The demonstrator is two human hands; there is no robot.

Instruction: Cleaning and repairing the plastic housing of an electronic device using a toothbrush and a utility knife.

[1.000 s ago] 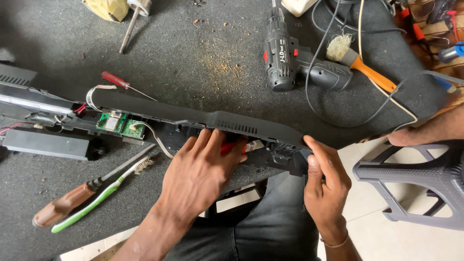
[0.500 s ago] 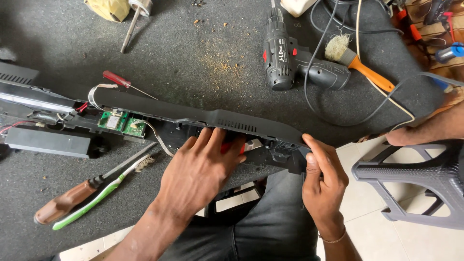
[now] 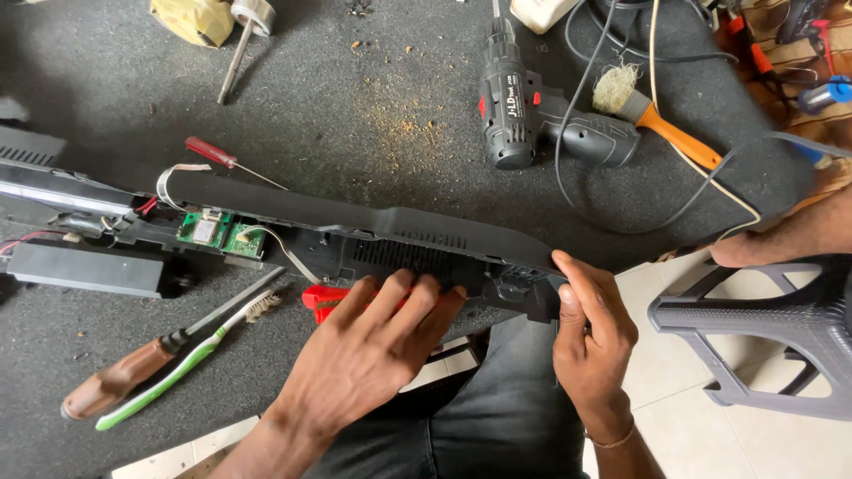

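Observation:
A long black plastic casing point(image 3: 399, 226) lies across the dark mat, with a green circuit board point(image 3: 217, 232) and wires showing at its left part. My left hand point(image 3: 377, 341) lies flat on the casing's near side, fingers spread over its vent slots. A red-handled tool point(image 3: 324, 297) peeks out under those fingers. My right hand point(image 3: 590, 333) grips the casing's right end, thumb on top.
A black cordless drill point(image 3: 519, 111), an orange-handled brush point(image 3: 661, 124) and cables lie behind. A red screwdriver point(image 3: 217, 155), a brown-handled screwdriver point(image 3: 133, 377) and a green toothbrush point(image 3: 186, 372) lie at the left. A grey plastic stool point(image 3: 763, 324) and another person's foot point(image 3: 781, 235) are at the right.
My left hand has slid a little left along the casing. My right hand keeps its grip on the right end.

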